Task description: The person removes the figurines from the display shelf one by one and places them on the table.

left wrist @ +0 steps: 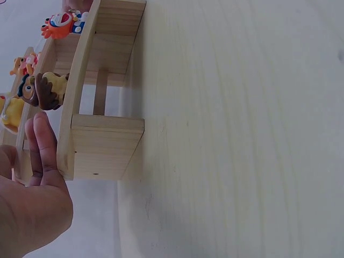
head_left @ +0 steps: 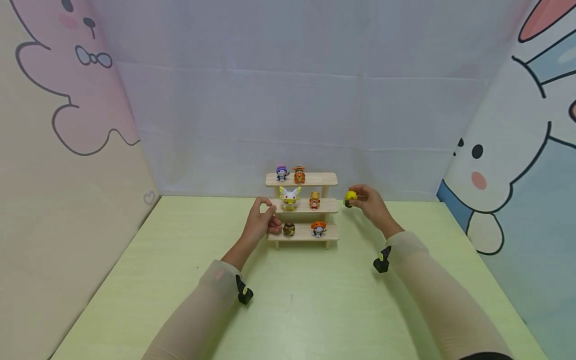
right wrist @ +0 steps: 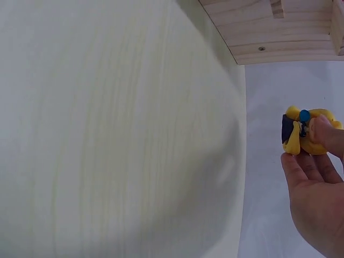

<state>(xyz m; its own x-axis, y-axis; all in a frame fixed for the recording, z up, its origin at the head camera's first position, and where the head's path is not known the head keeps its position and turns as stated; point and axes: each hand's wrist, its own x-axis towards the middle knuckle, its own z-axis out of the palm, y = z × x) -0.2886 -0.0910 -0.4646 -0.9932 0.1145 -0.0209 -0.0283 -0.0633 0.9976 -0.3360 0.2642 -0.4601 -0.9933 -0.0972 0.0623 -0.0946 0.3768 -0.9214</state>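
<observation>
My left hand [head_left: 261, 220] is at the left end of a three-tier wooden display shelf [head_left: 330, 206]; its thumb and index finger pinch the end of the middle board. Two other fingers [left wrist: 45, 141] stretch out beside the bottom board, close to a brown owl figurine [head_left: 289, 229]. Off the shelf's right side, my right hand [head_left: 370, 204] holds a yellow figurine [head_left: 350, 196] with a dark base up in the air. The right wrist view shows thumb and fingers gripping this figurine [right wrist: 293, 131], with a small blue part on it.
On the top board stand a purple figurine [head_left: 281, 173] and an orange one [head_left: 299, 174]. A white-eared figurine [head_left: 289, 199] and a small orange-yellow one [head_left: 314, 200] share the middle board. An orange-hatted figurine [head_left: 318, 228] stands bottom right. Behind the table [head_left: 288, 305] hangs a pale cloth [head_left: 252, 110].
</observation>
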